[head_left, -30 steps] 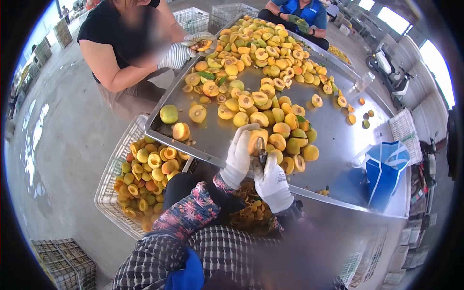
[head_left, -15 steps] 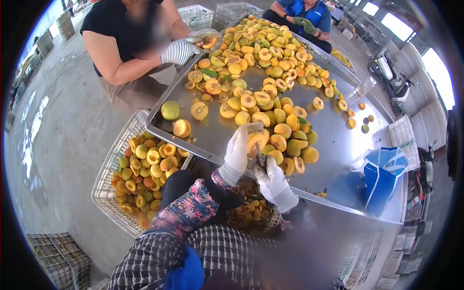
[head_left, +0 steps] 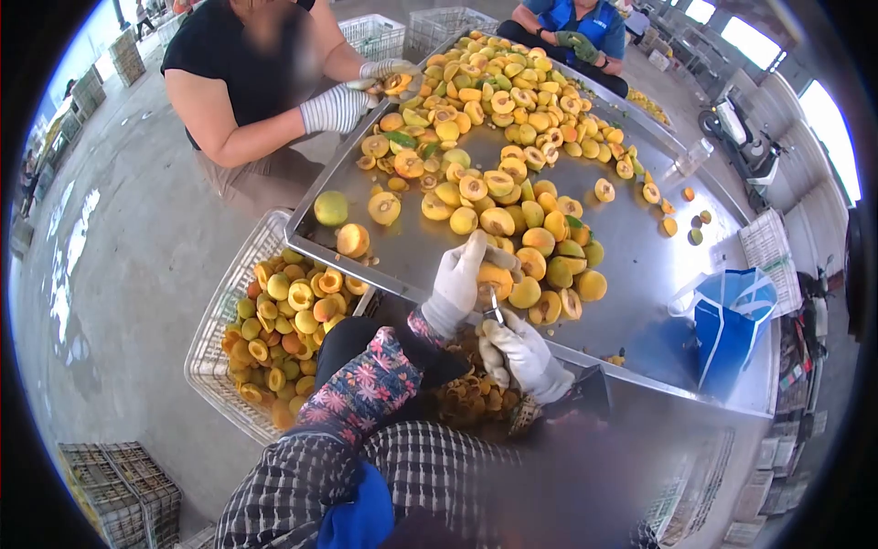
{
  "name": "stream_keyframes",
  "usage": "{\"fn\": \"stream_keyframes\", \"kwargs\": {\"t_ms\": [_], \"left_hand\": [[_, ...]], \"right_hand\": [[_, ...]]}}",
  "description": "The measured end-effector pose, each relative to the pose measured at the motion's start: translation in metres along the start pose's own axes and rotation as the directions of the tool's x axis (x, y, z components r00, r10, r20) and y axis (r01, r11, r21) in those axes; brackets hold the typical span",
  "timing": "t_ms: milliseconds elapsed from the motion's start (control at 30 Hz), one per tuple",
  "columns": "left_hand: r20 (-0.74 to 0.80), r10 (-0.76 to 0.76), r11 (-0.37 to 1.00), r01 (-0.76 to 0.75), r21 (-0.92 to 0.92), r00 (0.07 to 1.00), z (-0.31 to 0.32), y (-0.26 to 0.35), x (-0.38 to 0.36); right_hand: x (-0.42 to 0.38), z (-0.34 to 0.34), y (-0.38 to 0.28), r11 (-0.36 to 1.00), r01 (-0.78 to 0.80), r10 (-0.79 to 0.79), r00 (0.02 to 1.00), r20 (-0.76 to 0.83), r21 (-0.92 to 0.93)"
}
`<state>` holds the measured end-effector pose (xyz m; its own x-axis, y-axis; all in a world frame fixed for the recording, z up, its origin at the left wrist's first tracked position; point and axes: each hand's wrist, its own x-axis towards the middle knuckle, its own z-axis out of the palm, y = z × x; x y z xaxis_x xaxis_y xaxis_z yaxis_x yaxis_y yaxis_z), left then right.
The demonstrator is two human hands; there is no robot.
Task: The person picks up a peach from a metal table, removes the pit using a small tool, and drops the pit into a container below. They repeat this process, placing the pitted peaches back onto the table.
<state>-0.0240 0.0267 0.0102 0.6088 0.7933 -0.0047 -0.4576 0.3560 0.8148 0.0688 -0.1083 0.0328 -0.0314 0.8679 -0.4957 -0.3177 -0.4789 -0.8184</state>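
The round yellow-orange peach half (head_left: 495, 278) sits clamped in the white-gloved left hand (head_left: 460, 284), just above the near rim of the steel table; its cut face seems to turn toward the right hand, though a clear long axis cannot be told. Directly below it, the white-gloved right hand (head_left: 523, 355) is closed around a small metal pitting knife (head_left: 495, 309) whose blade points up into the fruit. Beyond the grip lies a heap of halved yellow peaches (head_left: 512, 119) on the shiny steel table (head_left: 640, 274); left of it stands a white wire basket of peach halves (head_left: 283, 320). A blue bag (head_left: 727, 325) sits right.
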Motion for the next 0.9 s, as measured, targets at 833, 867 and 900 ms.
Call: {"fn": "stream_keyframes", "kwargs": {"t_ms": [833,867,900], "left_hand": [[0.078,0.132,-0.161,-0.056,0.985,0.988,-0.081,0.091,-0.022],[0.098,0.067,-0.019,-0.097,0.995,0.993,-0.072,0.081,-0.008],[0.172,0.058,0.001,-0.172,0.985,0.983,-0.062,0.066,0.006]], "right_hand": [[-0.096,-0.039,0.075,0.239,-0.024,0.022,1.0,-0.019,-0.971],[-0.092,-0.037,0.076,0.242,-0.023,-0.004,1.0,-0.024,-0.97],[-0.085,-0.038,0.076,0.28,-0.032,-0.017,0.999,-0.038,-0.959]]}}
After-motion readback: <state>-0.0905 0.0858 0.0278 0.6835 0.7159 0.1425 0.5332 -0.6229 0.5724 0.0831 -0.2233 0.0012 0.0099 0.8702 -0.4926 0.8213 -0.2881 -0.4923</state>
